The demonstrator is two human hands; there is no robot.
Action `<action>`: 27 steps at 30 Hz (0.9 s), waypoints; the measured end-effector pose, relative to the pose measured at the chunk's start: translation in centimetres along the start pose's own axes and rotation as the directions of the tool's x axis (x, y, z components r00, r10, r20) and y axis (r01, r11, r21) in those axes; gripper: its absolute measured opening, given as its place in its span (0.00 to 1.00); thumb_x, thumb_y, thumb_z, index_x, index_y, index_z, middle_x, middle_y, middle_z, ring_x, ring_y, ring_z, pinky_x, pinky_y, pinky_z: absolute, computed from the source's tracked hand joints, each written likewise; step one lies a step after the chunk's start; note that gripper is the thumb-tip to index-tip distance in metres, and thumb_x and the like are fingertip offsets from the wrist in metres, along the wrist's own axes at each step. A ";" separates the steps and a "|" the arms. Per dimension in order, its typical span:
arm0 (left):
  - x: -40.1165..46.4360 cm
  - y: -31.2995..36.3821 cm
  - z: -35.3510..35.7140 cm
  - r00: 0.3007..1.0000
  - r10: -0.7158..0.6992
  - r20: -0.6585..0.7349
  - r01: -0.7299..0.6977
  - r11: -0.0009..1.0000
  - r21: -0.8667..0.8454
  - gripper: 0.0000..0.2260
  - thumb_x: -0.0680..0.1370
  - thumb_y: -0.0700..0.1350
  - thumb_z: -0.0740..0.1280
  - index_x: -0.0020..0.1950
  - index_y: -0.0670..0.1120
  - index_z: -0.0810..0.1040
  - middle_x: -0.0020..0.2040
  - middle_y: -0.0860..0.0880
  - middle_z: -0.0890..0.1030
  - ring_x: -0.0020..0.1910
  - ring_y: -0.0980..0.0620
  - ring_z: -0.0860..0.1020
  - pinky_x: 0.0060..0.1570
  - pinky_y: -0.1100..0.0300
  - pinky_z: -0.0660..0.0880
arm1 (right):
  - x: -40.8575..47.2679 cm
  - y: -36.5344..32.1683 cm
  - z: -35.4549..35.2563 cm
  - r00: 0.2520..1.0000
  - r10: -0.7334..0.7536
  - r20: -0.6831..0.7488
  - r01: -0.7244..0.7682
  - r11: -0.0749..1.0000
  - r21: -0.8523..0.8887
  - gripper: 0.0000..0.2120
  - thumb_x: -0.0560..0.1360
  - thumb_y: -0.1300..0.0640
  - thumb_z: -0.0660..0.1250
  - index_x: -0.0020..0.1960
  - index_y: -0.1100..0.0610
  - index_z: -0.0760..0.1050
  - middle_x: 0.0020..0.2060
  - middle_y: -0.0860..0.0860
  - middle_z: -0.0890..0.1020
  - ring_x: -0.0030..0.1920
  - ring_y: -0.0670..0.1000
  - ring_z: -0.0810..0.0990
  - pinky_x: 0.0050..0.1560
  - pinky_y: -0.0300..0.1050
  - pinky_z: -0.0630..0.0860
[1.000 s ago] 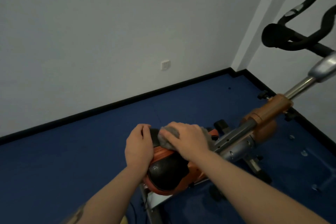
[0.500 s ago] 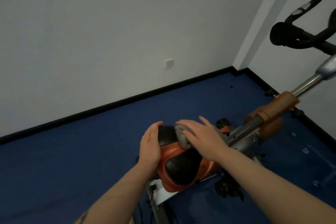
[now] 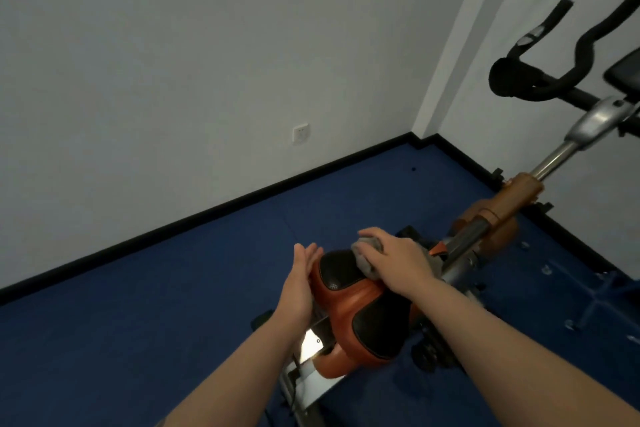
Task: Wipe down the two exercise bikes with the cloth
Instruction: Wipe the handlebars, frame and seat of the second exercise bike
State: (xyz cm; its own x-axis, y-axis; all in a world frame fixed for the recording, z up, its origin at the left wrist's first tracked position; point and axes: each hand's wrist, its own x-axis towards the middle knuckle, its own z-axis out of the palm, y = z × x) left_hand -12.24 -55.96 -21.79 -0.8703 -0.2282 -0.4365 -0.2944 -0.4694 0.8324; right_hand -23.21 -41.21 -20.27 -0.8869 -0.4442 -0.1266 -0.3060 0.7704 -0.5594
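Observation:
An orange and black saddle (image 3: 360, 308) of an exercise bike sits below me at centre. My right hand (image 3: 394, 260) lies over a grey cloth (image 3: 363, 255) and presses it onto the saddle's front part, fingers curled round the cloth. My left hand (image 3: 299, 279) rests flat against the saddle's left side with its fingers straight. The bike's silver and orange frame (image 3: 491, 218) runs up to the right to black handlebars (image 3: 540, 80). Only one bike is in view.
Blue carpet (image 3: 173, 288) covers the floor. A grey wall with a white socket (image 3: 300, 133) and a black skirting board stands behind. A blue metal frame (image 3: 595, 291) lies on the floor at the right.
My right hand has slid the cloth toward the saddle's front end. My left hand has straightened from a cupped hold to a flat touch on the left side.

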 end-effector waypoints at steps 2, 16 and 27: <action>0.0 -0.3 -0.1 0.999 0.033 0.002 -0.033 0.999 0.016 0.26 0.81 0.61 0.48 0.73 0.50 0.67 0.66 0.56 0.75 0.50 0.66 0.77 0.37 0.75 0.73 | 0.1 -1.4 1.0 0.996 0.052 -0.072 -0.055 0.997 -0.052 0.12 0.78 0.42 0.59 0.51 0.45 0.78 0.42 0.45 0.84 0.50 0.53 0.80 0.52 0.39 0.70; -0.2 0.3 -2.3 0.988 0.130 0.084 -0.144 0.971 0.189 0.19 0.82 0.56 0.49 0.65 0.52 0.73 0.61 0.59 0.79 0.58 0.68 0.75 0.56 0.74 0.68 | -4.9 -4.9 4.1 0.960 -0.057 -0.274 0.020 0.990 -0.137 0.17 0.79 0.46 0.58 0.66 0.44 0.73 0.65 0.42 0.74 0.68 0.44 0.66 0.70 0.38 0.53; 3.1 2.1 0.7 0.864 0.306 0.399 -0.493 0.676 0.548 0.16 0.82 0.55 0.55 0.68 0.56 0.71 0.69 0.59 0.69 0.68 0.65 0.66 0.60 0.79 0.58 | -7.0 -3.8 5.4 0.813 0.405 -0.418 -0.323 0.911 0.256 0.26 0.83 0.46 0.54 0.79 0.50 0.54 0.78 0.42 0.51 0.77 0.42 0.46 0.72 0.38 0.46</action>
State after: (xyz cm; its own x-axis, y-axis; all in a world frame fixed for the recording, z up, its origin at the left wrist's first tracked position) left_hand -15.83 -57.11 -21.14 -0.9999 -0.0002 0.0139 0.0134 0.2623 0.9649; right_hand -14.02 -43.51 -21.67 -0.9897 0.1426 0.0129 0.0961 0.7280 -0.6788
